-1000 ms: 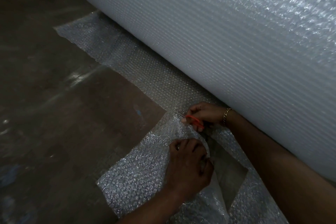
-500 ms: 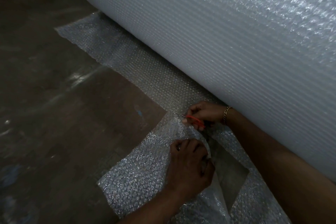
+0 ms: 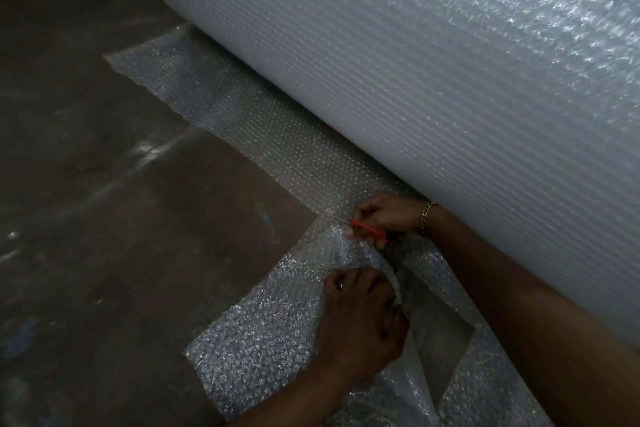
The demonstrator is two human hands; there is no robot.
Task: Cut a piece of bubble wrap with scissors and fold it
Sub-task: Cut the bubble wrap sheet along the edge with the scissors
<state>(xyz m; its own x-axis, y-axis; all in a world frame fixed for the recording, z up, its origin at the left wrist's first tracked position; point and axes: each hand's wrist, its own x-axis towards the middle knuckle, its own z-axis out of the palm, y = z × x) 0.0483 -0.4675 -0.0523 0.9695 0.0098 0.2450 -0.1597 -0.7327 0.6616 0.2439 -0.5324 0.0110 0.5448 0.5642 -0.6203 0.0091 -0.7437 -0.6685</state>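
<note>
Being gripped in the right hand [image 3: 384, 218], a pair of orange-handled scissors [image 3: 369, 231] is being held low over the floor [image 3: 104, 236], with the fingers curled round the handles and the thin blades being pointed leftward at the corner where the loose sheet meets the strip. Whether the blades are parted cannot be told. A gold bracelet [image 3: 425, 217] is being worn on that wrist, which is lying just beside the foot of the big bubble wrap roll [image 3: 433, 80].

The bubble wrap sheet [image 3: 263, 333] is being held by the left hand [image 3: 360, 319], whose fingers are curled over a raised, crumpled edge of it just below the scissors. The rest of the sheet is lying flat on the floor toward the lower left. A gap in the plastic is lying open to the right of the left hand, and bare floor is being shown through it between the 2 forearms.

A narrower strip of bubble wrap [image 3: 235, 114] is lying on the floor along the foot of the roll, running from the scissors toward the upper left. The upper right of the view is being filled by the roll. 1 small blue mark [image 3: 265, 218] is being shown on the floor left of the blade tips.
</note>
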